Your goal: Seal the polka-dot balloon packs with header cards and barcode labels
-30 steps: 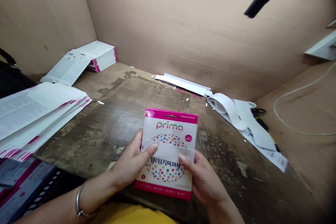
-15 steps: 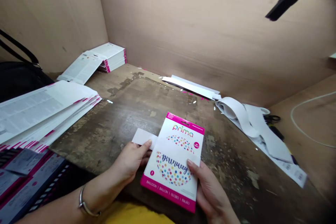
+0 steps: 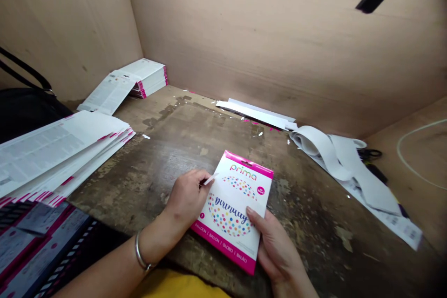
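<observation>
Right hand (image 3: 277,240) here, fingers clamped on the packet's (image 3: 230,216) right edge, holding it over the surface (image 3: 157,158). Across from it, the left hand (image 3: 186,198), fingers pinched tight on a white strip (image 3: 211,179). Danger! An uneven tug could crease that strip; a slack right grip could let the packet twist. Its contents? Hidden. Left of the fingers, a crate (image 3: 70,255) holds pink-and-white packs (image 3: 57,243).
</observation>
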Tool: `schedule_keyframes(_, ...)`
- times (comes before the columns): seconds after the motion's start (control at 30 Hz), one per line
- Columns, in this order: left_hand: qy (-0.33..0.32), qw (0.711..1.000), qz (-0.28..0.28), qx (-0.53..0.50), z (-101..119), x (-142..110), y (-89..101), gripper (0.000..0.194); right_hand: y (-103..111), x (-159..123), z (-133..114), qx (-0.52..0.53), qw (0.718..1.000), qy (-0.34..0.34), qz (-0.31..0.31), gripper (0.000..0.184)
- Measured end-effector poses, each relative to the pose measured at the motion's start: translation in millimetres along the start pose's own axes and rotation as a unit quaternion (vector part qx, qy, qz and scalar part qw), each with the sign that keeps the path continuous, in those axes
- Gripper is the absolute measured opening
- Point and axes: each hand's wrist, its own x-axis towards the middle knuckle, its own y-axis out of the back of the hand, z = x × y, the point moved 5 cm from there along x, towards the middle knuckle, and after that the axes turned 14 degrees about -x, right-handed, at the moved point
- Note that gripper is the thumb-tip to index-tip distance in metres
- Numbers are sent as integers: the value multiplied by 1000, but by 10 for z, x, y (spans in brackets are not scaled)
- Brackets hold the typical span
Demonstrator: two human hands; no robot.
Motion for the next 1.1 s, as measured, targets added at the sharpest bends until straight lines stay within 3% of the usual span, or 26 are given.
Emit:
schedule_keyframes(0.1,-94,991,-50,76,89,-55,-128,17,-23,1,28,-25,999,0,-21,59)
schedule_keyframes(0.23,-147,972,-108,147,90,-118,-261,17,-34,-29,6,-98,995,13,-28,60)
schedule_keyframes(0.3,-155,964,-127,176,88,-130,-290,15,33,-79,-71,-191,980,50,5,65)
schedule_keyframes(0.33,-159,958,-137,193,93,-134,-302,15,98,-120,-138,-269,958,85,51,67)
schedule_keyframes(0.37,-163,953,-146,209,100,-137,-313,14,166,-178,-227,-365,915,131,114,68)
schedule_keyframes(0.4,-167,948,-154,224,109,-140,-322,13,210,-251,-319,-468,847,181,177,65)
schedule_keyframes(0.47,-173,941,-162,242,124,-142,-331,12,168,-373,-411,-652,675,264,220,55)
schedule_keyframes(0.5,-177,940,-161,243,129,-142,-330,12,104,-398,-384,-721,601,288,191,50)
schedule_keyframes(0.53,-182,941,-158,239,132,-140,-324,12,39,-403,-320,-770,546,296,144,48)
schedule_keyframes(0.6,-195,944,-151,219,128,-136,-307,13,-63,-385,-163,-827,484,279,66,49)
schedule_keyframes(0.7,-210,952,-135,177,107,-128,-265,14,-186,-346,-46,-848,459,258,54,55)
schedule_keyframes(0.9,-187,965,-112,146,83,-101,-189,16,-431,-287,-29,-835,477,274,23,63)
schedule_keyframes(1.1,-211,955,-147,147,94,-125,-197,21,-471,-275,-21,-832,482,274,32,61)
